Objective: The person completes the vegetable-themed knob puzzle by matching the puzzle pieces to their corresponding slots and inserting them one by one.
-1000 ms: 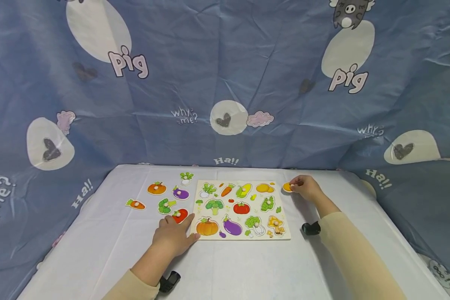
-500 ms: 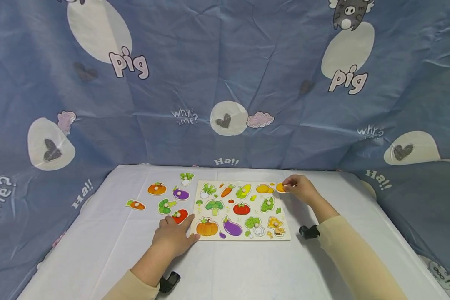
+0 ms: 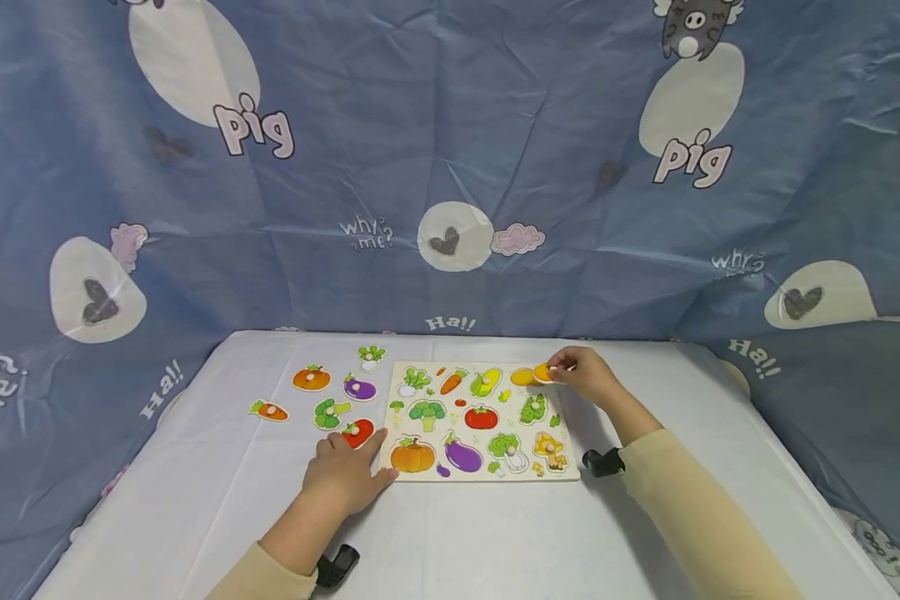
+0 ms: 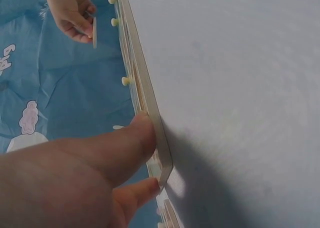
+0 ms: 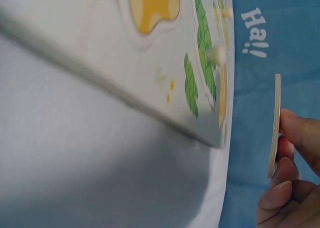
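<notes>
My right hand [image 3: 587,372] pinches a thin orange-yellow puzzle piece [image 3: 542,373] by its back-facing side, over the top right corner of a wooden vegetable puzzle board [image 3: 456,478]. In the right wrist view the piece [image 5: 274,128] stands edge-on, apart from the board. Beneath it, the yellow potato picture [image 3: 522,377] is partly covered. My left hand [image 3: 345,477] rests at the board's lower left corner; in the left wrist view its thumb [image 4: 142,133] and a finger touch the board edge. Knobbed pieces, such as the mushroom [image 3: 550,450] and cabbage [image 3: 508,450], sit in the board.
Loose pieces lie left of the board: a pumpkin [image 3: 312,378], a carrot [image 3: 269,410], a broccoli [image 3: 330,413], an eggplant [image 3: 359,387], a turnip [image 3: 371,358] and a tomato [image 3: 357,432] beside my left fingers. Blue printed cloth [image 3: 390,167] hangs behind the white table [image 3: 480,542].
My right hand has carried the orange-yellow puzzle piece leftward from beside the board to over its top right corner. My left hand has stayed at the lower left corner.
</notes>
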Available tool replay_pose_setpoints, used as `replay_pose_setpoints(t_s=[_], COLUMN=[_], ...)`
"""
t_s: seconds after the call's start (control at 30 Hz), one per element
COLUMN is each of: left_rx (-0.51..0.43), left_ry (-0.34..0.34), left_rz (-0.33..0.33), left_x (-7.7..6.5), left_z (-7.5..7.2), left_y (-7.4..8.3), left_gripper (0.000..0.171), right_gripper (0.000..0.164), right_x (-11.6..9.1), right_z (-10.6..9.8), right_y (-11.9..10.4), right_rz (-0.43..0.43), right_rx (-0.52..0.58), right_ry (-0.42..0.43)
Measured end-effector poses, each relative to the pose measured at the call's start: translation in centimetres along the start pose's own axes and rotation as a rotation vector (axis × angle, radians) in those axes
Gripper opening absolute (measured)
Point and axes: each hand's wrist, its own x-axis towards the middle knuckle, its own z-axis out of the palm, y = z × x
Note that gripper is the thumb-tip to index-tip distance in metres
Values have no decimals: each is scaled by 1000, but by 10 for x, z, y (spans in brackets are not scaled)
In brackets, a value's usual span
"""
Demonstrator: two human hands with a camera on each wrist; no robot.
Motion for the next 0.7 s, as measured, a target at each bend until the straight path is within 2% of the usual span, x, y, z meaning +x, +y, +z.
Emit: replay_pose_setpoints(t_s=[0.43,0.7], left_rx=[4,0], left_ry=[10,9], left_rz=[5,3], left_x=[0,0], left_z=[0,1], left_y=[0,0], left_gripper=[72,72], right_gripper=[12,11], right_x=[8,15], right_z=[17,25], right_y=[-7,-7], right_rz=[-15,35], right_rx=[35,54], right_ry=[-12,-5])
